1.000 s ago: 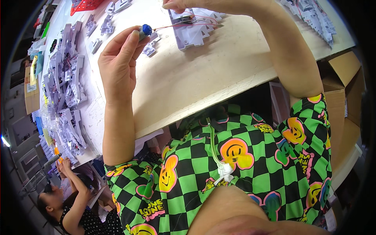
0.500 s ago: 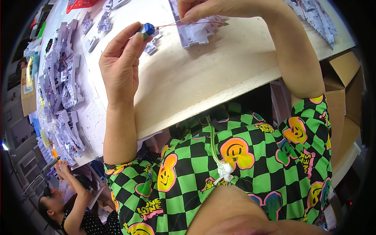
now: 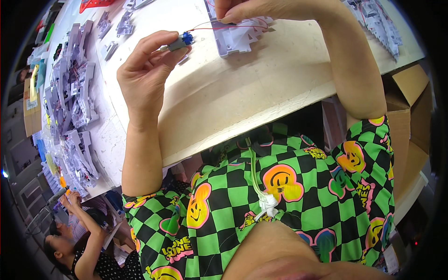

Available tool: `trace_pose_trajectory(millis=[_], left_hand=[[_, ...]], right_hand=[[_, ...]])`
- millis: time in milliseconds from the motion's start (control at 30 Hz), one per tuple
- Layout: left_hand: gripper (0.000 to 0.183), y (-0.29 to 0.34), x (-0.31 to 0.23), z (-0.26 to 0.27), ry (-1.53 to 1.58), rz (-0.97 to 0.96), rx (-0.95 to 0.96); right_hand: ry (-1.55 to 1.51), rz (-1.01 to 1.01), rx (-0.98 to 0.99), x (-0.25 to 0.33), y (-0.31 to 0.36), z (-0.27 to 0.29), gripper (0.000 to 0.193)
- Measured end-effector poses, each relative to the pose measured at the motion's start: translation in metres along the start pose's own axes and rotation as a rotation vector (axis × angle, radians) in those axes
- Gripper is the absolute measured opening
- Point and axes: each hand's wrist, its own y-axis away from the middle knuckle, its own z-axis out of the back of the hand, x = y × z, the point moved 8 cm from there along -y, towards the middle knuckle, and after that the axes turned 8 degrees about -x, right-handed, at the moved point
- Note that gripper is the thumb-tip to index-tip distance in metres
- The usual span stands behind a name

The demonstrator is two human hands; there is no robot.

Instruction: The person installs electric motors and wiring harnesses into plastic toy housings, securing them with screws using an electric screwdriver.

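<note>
Between the thumb and fingers of my left hand (image 3: 151, 63) is a small motor (image 3: 179, 42), silver-bodied with a blue end cap and a pale shaft piece. Thin wires (image 3: 205, 27), one red and one pale, run from the blue cap toward my right hand (image 3: 242, 10), which pinches them near the top edge. Partly beneath that hand lies a light grey plastic housing (image 3: 228, 46), with a loop of red wire across it. A small grey plastic part sits on the table just below the motor, mostly hidden by my left hand.
Piled grey plastic housings (image 3: 72, 88) line the left of the white table (image 3: 224, 93). Small grey brackets (image 3: 125, 24) and a red basket (image 3: 95, 3) stand farther back. More housings (image 3: 375, 28) lie far right, above an open cardboard box (image 3: 406, 116). Another person (image 3: 81, 247) sits lower left.
My left hand has turned the motor, so its silver body and shaft end now show. It has shifted slightly right and down, while my right hand has barely moved.
</note>
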Motion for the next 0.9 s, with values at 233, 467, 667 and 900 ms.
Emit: trace_pose_trajectory(millis=[233,467,667,900], left_hand=[[0.026,0.001,0.006,0.003,0.072,0.082,-0.007],[0.032,0.003,-0.009,-0.006,-0.065,-0.131,0.037],[0.041,0.007,-0.009,-0.005,-0.082,-0.218,0.039],[0.046,0.004,-0.005,0.022,-0.181,-0.261,-0.083]], right_hand=[[0.057,-0.051,-0.035,-0.003,-0.003,0.003,0.019],[0.01,0.086,-0.2,0.011,-0.011,-0.001,0.024],[-0.023,0.106,-0.196,0.016,-0.02,-0.026,0.028],[-0.287,0.126,-0.254,0.011,-0.033,-0.036,0.02]])
